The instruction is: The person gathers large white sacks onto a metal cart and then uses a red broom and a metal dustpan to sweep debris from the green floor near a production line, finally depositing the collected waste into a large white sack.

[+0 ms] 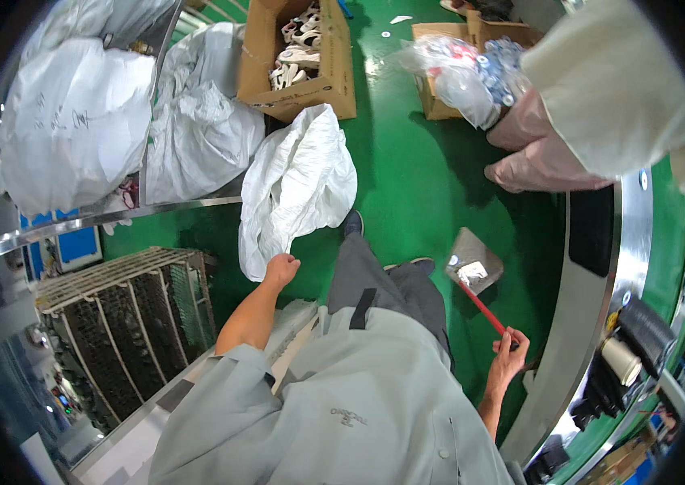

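Observation:
My left hand (280, 269) is closed on the lower edge of a crumpled white sack (302, 178), which spreads away from me over the green floor. On my other side, my right hand (511, 354) grips the red handle of a long-handled dustpan (488, 279). The grey pan rests low by the floor, to the right of my feet. Some white scraps (472, 271) lie in it.
Beyond the sack stands an open cardboard box (341, 85) of white-and-dark parts. Full white sacks (76, 121) sit on a metal-edged shelf at left, above a wire rack (124, 279). A co-worker (617, 89) stands at far right beside a box (438, 101) holding clear plastic bags.

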`<state>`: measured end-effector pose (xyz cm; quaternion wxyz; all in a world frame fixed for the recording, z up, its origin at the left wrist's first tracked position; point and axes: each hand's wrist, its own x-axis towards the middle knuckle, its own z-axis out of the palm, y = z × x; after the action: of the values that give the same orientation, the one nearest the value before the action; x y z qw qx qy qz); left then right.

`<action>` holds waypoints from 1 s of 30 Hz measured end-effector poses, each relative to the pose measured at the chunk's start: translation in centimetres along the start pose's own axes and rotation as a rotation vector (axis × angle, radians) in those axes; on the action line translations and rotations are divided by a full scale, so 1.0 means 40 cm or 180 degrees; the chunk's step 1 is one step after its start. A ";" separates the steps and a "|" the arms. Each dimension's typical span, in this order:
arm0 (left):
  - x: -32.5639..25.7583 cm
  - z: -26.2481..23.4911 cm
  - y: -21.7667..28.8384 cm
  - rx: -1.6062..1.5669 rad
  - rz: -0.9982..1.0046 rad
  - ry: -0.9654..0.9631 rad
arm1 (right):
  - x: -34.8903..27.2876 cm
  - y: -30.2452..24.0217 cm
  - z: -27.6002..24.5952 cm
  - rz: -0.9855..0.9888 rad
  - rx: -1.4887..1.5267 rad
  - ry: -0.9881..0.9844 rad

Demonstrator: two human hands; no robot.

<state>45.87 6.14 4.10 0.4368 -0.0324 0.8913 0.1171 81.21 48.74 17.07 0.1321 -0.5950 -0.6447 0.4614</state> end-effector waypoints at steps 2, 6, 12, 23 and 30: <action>0.090 0.005 -0.029 0.0125 0.0175 0.0348 | -0.019 -0.124 0.039 -0.0121 0.0199 0.0038; 0.279 0.007 -0.073 0.0077 -0.0088 0.0129 | -0.017 -0.296 0.087 -0.0906 -0.0120 -0.0147; 0.470 -0.022 -0.094 -0.0131 -0.0526 0.0292 | -0.029 -0.602 0.307 -0.1852 0.0133 -0.0867; 0.592 0.142 -0.154 -0.0321 -0.0587 0.0025 | -0.136 -0.984 0.694 -0.2749 0.0220 -0.1580; 0.466 0.347 -0.109 -0.1743 0.0909 -0.0505 | -0.153 -1.067 0.871 -0.2791 0.0953 -0.2758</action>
<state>45.78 6.03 -19.53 0.4592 -0.0141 0.7853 0.4149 30.17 33.75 32.70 0.1177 -0.0100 -0.7519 0.6486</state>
